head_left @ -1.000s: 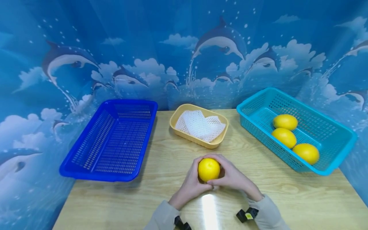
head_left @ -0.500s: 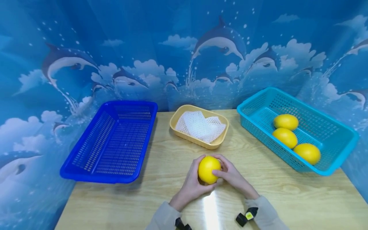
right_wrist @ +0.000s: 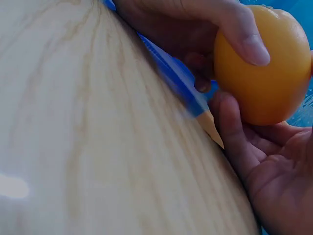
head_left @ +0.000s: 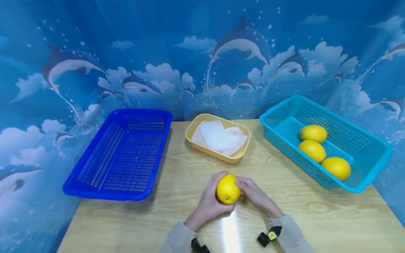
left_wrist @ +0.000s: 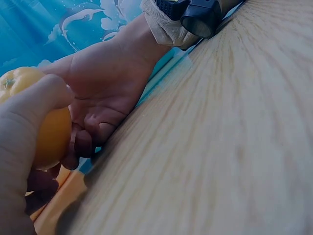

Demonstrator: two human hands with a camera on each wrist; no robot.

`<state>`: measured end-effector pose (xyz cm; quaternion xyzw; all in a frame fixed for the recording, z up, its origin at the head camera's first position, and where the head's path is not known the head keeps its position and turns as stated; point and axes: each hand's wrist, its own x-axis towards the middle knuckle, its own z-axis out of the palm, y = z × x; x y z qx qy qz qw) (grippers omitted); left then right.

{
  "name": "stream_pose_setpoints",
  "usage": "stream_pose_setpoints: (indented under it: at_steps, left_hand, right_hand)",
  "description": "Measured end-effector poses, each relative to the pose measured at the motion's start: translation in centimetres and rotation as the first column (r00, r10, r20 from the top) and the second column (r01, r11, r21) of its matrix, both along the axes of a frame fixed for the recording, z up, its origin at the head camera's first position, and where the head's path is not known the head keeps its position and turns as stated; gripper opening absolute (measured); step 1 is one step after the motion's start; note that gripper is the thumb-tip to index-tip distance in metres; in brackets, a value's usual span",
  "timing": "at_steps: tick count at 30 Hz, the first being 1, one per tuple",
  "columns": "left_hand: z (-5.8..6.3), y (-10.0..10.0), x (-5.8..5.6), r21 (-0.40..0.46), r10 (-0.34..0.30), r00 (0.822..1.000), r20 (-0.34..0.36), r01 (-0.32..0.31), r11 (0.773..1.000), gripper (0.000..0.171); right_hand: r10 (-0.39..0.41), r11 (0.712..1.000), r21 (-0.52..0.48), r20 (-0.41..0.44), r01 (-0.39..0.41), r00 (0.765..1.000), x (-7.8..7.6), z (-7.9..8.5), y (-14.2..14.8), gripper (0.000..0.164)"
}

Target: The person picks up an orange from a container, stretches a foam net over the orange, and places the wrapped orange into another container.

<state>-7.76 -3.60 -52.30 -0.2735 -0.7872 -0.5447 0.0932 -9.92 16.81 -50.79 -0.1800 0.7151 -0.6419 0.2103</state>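
Observation:
A yellow-orange orange (head_left: 228,189) is held low over the front middle of the table. My left hand (head_left: 209,202) grips it from the left, thumb below and fingers round the far side. From the right, my right hand (head_left: 254,194) pinches it with the thumb on its upper side. The stem end of the orange (left_wrist: 19,81) shows in the left wrist view. In the right wrist view, my right hand's fingers (right_wrist: 234,122) lie along the underside of the orange (right_wrist: 264,68).
A dark blue basket (head_left: 71,186) stands on the left of the wooden table (head_left: 133,225). A small yellow basket (head_left: 232,160) holding white foam netting (head_left: 218,138) is at the back middle. On the right, a turquoise basket (head_left: 281,149) contains three more oranges (head_left: 336,168).
The orange has turned between my hands, so its stem end now faces the front. My right thumb has shifted from its lower front to its upper right side.

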Motion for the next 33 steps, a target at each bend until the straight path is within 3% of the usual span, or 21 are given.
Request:
stream_pose_setpoints:
  at_steps: [5, 10, 13, 17, 23, 25, 29, 33]
  left_hand:
    - [-0.1, 0.0, -0.1, -0.008, 0.028, 0.996, -0.081, -0.029, 1.000, 0.090]
    - [-0.1, -0.1, 0.0, -0.049, 0.076, 0.993, -0.089, -0.080, 0.996, 0.082]
    - [-0.1, -0.2, 0.1, -0.082, 0.101, 0.991, -0.091, -0.108, 0.991, 0.080]
    - [0.0, -0.1, 0.1, -0.119, 0.132, 0.987, -0.093, -0.143, 0.983, 0.080]
    - [0.3, 0.0, 0.4, -0.189, 0.152, 0.988, -0.037, -0.156, 0.970, 0.074]
    - [0.3, 0.1, 0.4, -0.194, 0.155, 0.988, -0.024, -0.156, 0.968, 0.072]
    - [0.4, 0.1, 0.4, -0.197, 0.150, 0.989, -0.006, -0.148, 0.969, 0.069]
    - [0.4, 0.0, 0.4, -0.180, 0.154, 0.988, 0.018, -0.148, 0.972, 0.063]
  right_hand:
    - [-0.113, 0.993, 0.032, -0.071, 0.116, 0.991, -0.1, 0.1, -0.3, 0.037]
    - [-0.250, 0.963, 0.044, -0.210, 0.264, 0.945, -0.2, 0.8, -0.8, 0.017]
    - [-0.292, 0.942, 0.050, -0.369, 0.332, 0.882, -0.3, 2.4, -1.3, 0.009]
    - [-0.308, 0.923, 0.024, -0.557, 0.385, 0.771, -0.9, 5.2, -2.1, 0.011]
    - [-0.338, 0.907, -0.046, -0.674, 0.419, 0.657, -4.3, 5.5, -2.2, 0.014]
    - [-0.330, 0.910, -0.058, -0.698, 0.410, 0.635, -5.6, 5.4, -2.1, 0.014]
    - [-0.315, 0.904, -0.026, -0.715, 0.427, 0.624, -7.7, 5.8, -1.9, 0.009]
    - [-0.306, 0.873, 0.069, -0.694, 0.483, 0.652, -9.5, 6.4, -2.1, 0.007]
